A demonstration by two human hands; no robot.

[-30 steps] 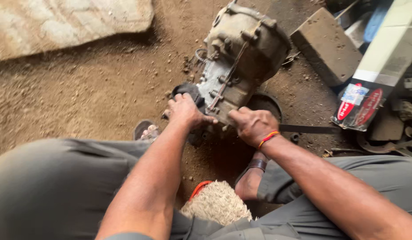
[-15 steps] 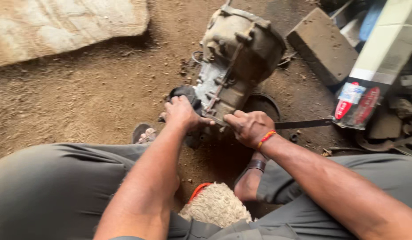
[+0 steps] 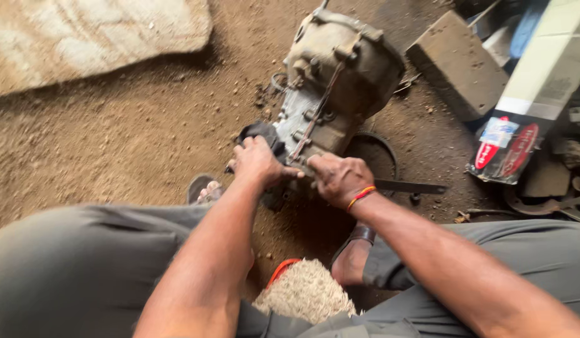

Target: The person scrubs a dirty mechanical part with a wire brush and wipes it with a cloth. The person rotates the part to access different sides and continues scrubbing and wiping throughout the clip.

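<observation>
Presently: both hands at the near end of a dirty metal gearbox on a dirt floor.

Head view, looking down past grey-trousered knees. The gearbox casing (image 3: 337,81) lies on its side on the brown earth floor (image 3: 114,138), its narrow end pointing toward the person. The left hand (image 3: 260,163) is closed over a dark part (image 3: 260,133) at that narrow end, fingers curled round it. The right hand (image 3: 340,179), orange band at the wrist, is clenched just beside the left, against the casing's near end; what it grasps is hidden under the knuckles, cannot tell. A dark flat metal bar (image 3: 410,186) lies on the ground right of that hand. A grey block (image 3: 459,66) sits well to the right of the casing. A pale fibrous bundle (image 3: 305,294) rests between the knees.
</observation>
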